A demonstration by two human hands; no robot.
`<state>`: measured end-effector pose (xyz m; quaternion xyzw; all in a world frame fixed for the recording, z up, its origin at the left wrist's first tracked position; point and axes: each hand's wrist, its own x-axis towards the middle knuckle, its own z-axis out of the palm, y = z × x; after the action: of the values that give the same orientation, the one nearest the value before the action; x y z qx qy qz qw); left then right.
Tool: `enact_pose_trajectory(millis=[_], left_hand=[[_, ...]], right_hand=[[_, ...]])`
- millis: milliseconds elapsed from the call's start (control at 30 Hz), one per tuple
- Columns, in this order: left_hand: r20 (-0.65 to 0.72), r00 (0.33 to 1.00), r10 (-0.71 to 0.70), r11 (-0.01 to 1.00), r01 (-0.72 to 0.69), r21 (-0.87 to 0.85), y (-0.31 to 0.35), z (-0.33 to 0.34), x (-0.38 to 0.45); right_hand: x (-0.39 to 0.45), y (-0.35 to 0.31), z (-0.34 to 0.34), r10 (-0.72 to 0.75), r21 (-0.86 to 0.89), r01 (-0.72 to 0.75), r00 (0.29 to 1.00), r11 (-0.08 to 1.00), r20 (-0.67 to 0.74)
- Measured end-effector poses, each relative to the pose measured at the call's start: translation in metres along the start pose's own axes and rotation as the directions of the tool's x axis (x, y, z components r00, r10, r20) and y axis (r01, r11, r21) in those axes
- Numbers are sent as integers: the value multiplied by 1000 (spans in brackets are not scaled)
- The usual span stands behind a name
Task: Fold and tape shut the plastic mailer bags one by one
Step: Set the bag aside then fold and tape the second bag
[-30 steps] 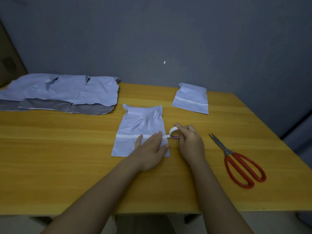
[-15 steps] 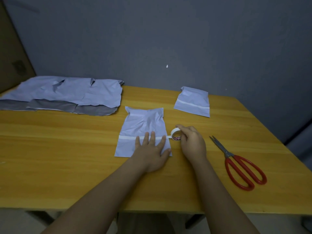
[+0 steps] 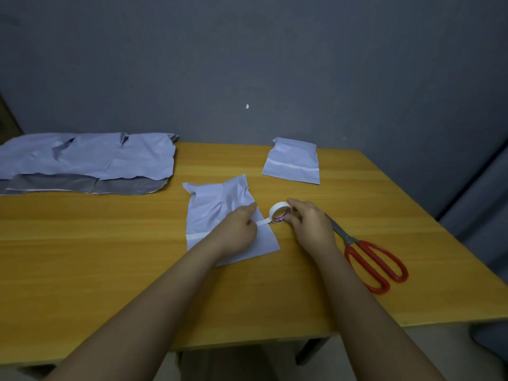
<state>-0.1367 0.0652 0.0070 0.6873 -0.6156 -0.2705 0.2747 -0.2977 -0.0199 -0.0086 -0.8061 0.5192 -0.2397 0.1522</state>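
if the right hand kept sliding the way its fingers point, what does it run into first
Its fingers point left. The right hand already grips the tape roll, so pushing on would probably carry the roll into the left hand, which is pressing the tape strip onto the mailer bag.

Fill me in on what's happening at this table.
A person is taping a folded mailer bag shut. The left hand presses on the bag over the tape strip, while the right hand holds the tape roll just off the bag's edge. The red scissors lie unused; one taped bag sits behind.
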Motion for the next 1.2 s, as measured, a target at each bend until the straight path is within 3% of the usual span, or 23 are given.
enact_pose_trajectory(millis=[133,267,367,467,600,700,800,867,1000,1200], left_hand=[[4,996,85,996,-85,-12,17,9,21],[-97,990,99,994,-103,-38,17,19,35],[-154,978,138,985,-151,-78,18,28,38],[-205,971,123,986,-142,-82,17,32,38],[-242,966,89,991,-109,-74,16,34,38],[-223,970,95,989,-118,-91,17,32,35],[-171,982,86,992,-100,-76,11,28,37],[-139,987,79,994,-90,-69,6,23,39],[-118,992,54,993,-66,-101,6,8,40],[-43,995,85,989,-89,-117,18,-7,49]], right_hand=[[-19,11,-18,38,-88,-44,997,995,-63],[-55,29,-39,258,-261,-298,950,918,-174],[-75,42,-47,451,-290,-449,890,845,-66],[-80,45,-56,493,-194,-485,870,853,-5],[-75,46,-63,575,-291,-548,818,784,11],[-73,43,-66,553,-337,-509,832,792,45],[-84,35,-72,479,-271,-464,878,843,-14],[-95,30,-73,438,-150,-437,899,887,-27],[-110,14,-71,418,137,-426,904,894,84],[-102,-4,-61,354,72,-374,914,925,198]])
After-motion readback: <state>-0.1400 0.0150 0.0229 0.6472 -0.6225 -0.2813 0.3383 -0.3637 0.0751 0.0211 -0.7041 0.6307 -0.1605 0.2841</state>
